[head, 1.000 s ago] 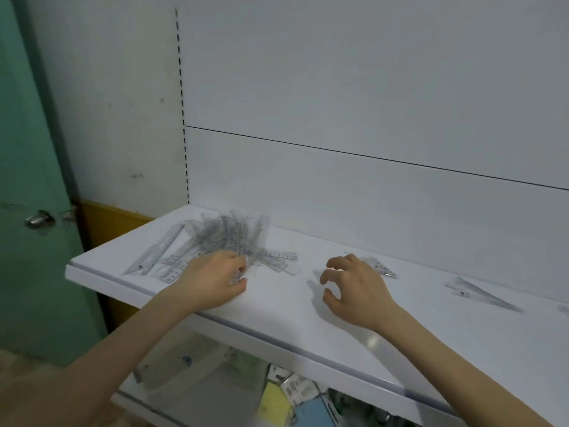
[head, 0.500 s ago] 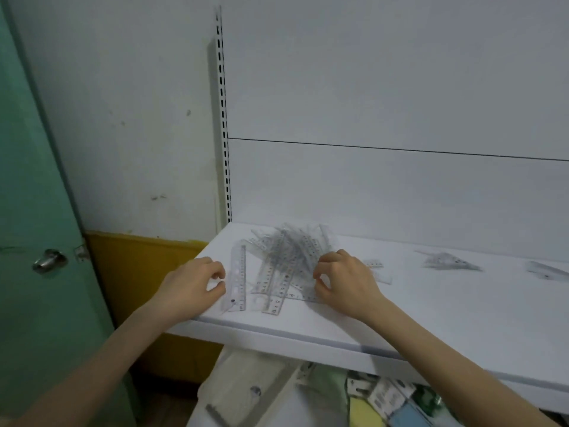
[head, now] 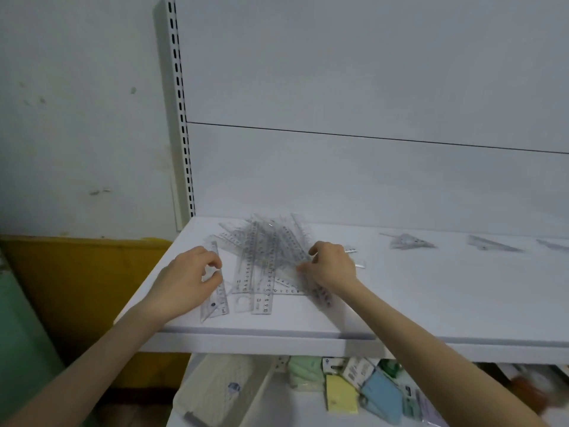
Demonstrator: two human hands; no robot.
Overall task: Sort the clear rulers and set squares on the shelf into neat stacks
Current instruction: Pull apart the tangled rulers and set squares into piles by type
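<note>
A loose pile of clear rulers (head: 268,251) lies fanned out at the left end of the white shelf (head: 431,300). My left hand (head: 187,280) sits at the pile's left side, with curled thumb and forefinger pinching a single clear ruler (head: 222,300) that points toward the front edge. My right hand (head: 334,268) is at the pile's right side, its fingertips curled into the rulers there. Farther right along the back of the shelf lie separate clear set squares (head: 406,241), (head: 489,244), and one more set square (head: 554,243) at the frame's edge.
A slotted metal upright (head: 181,118) rises at the shelf's back left corner. Below the shelf's front edge are a white basket (head: 221,392) and coloured packets (head: 340,396). A yellow board (head: 77,288) and a green door (head: 18,349) are at the left.
My right hand has come left from the bare shelf onto the pile's right side. My left hand has shifted from the pile's middle to the single ruler at its left.
</note>
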